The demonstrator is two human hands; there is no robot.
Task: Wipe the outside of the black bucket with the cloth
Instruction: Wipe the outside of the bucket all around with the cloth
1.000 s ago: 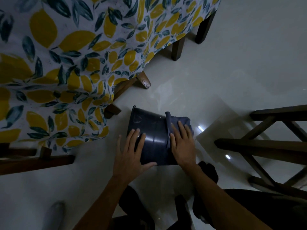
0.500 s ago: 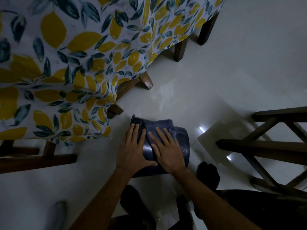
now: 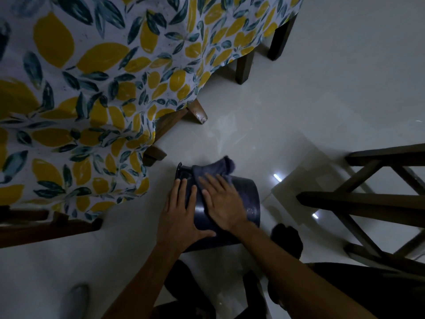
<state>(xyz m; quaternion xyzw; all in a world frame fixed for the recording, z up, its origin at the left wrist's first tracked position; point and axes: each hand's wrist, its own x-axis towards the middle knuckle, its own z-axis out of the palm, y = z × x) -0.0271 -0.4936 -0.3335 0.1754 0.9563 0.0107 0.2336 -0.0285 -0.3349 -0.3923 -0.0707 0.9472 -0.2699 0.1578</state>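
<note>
Two hands on the bucket (image 3: 249, 199), which lies on its side on the floor (image 3: 322, 100), near centre, between the tablecloth (image 3: 92, 88) on the left and a chair frame (image 3: 379, 199) on the right. Left hand (image 3: 181, 217) lies flat on the bucket's left side, fingers spread and straight, thumb out along the near wall, gripping nothing. Right hand (image 3: 224, 201) presses the cloth (image 3: 213, 169) flat against the bucket's top, fingers splayed, not curled. Cloth bunches beyond the fingertips at the far edge. Scene dim; bucket rim detail unclear.
</note>
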